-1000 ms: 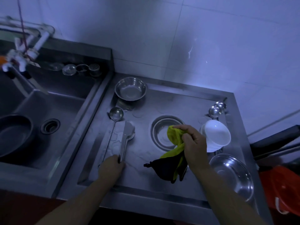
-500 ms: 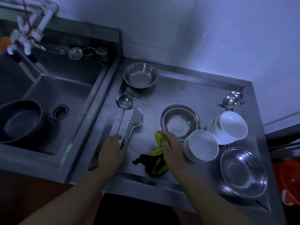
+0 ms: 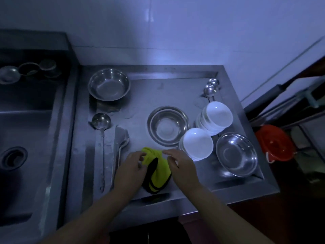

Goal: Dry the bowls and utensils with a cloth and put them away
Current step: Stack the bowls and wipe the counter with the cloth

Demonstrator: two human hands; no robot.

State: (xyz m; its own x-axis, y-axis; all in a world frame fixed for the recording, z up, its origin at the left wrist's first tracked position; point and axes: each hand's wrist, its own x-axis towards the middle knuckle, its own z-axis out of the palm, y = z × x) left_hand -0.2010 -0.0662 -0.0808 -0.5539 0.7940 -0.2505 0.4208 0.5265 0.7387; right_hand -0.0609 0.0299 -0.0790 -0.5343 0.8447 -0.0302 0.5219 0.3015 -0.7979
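Note:
A yellow-green and black cloth (image 3: 158, 173) lies bunched near the front edge of the steel drainboard (image 3: 158, 95). My left hand (image 3: 130, 170) pinches its upper left edge, and my right hand (image 3: 182, 167) grips its right side. Just beyond the cloth sits a steel bowl (image 3: 168, 127). More steel bowls stand at the back left (image 3: 109, 84) and front right (image 3: 236, 154). White bowls rest in two piles, one (image 3: 197, 144) beside my right hand and one (image 3: 218, 117) behind it. A ladle (image 3: 101, 121) and flat tongs (image 3: 121, 138) lie to the left.
Several spoons (image 3: 211, 87) lie at the back right corner. A sink basin (image 3: 21, 131) with a drain (image 3: 13, 157) is on the left, with small strainers (image 3: 10, 73) on its back ledge. A red bucket (image 3: 274, 143) stands on the floor to the right.
My left hand has left the tongs' handle and moved right onto the cloth. My right hand has brought the cloth down near the front edge. The view has shifted right.

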